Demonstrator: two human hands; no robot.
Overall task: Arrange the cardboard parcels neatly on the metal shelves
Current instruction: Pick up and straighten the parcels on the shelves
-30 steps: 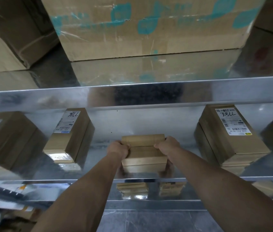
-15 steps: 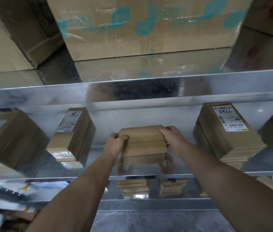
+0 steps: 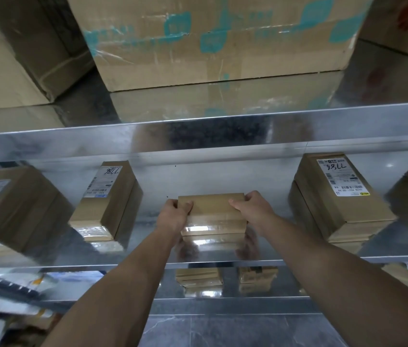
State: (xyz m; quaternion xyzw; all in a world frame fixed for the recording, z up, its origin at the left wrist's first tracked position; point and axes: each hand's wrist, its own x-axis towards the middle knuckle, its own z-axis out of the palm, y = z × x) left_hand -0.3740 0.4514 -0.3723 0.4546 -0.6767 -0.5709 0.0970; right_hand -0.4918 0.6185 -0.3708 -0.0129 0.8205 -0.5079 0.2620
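In the head view, a small cardboard parcel (image 3: 213, 211) is held at the middle of the metal shelf (image 3: 147, 221), gripped at its left edge by the left hand (image 3: 172, 216) and at its right edge by the right hand (image 3: 255, 211), the fingers (image 3: 185, 205) curled round its sides. It appears set down but not yet released. A labelled parcel (image 3: 107, 201) and a labelled stack (image 3: 335, 196) are already placed either side, well apart, so the arranging is judged partly done

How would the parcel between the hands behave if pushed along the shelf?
Probably stiff: the parcel shows square edges between left hand and right hand. Likely slides easily on the glossy shelf. Flat, so unlikely to tip.
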